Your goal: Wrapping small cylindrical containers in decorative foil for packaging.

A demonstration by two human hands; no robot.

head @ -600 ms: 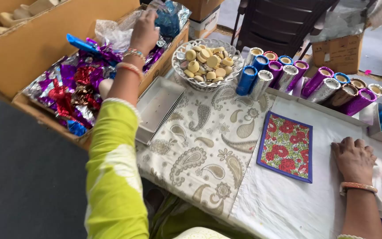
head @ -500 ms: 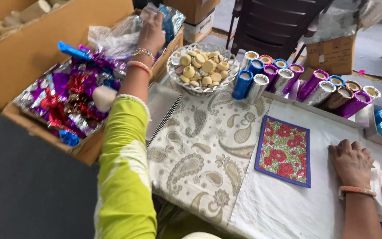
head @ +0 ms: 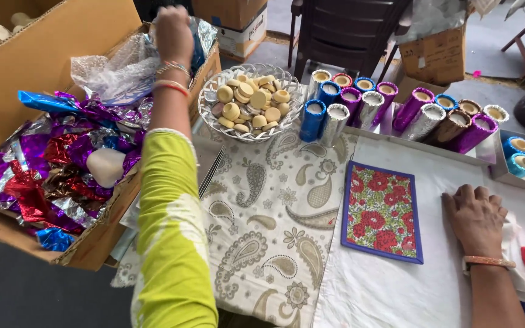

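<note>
Left hand (head: 174, 33), fingers closed on crinkled shiny foil sheets (head: 199, 36) in the brown cardboard box (head: 50, 61); right hand (head: 474, 217) flat, fingers spread, on the table (head: 390, 291); a hasty tug may tear foil.

Ahead of me at top centre sits a white basket (head: 205, 103) of round tan discs (head: 251, 103). To its right runs a row of foil-wrapped tubes (head: 396, 109). A floral red mat (head: 383, 211) lies centre right, beside a paisley cloth (head: 268, 231).
</note>
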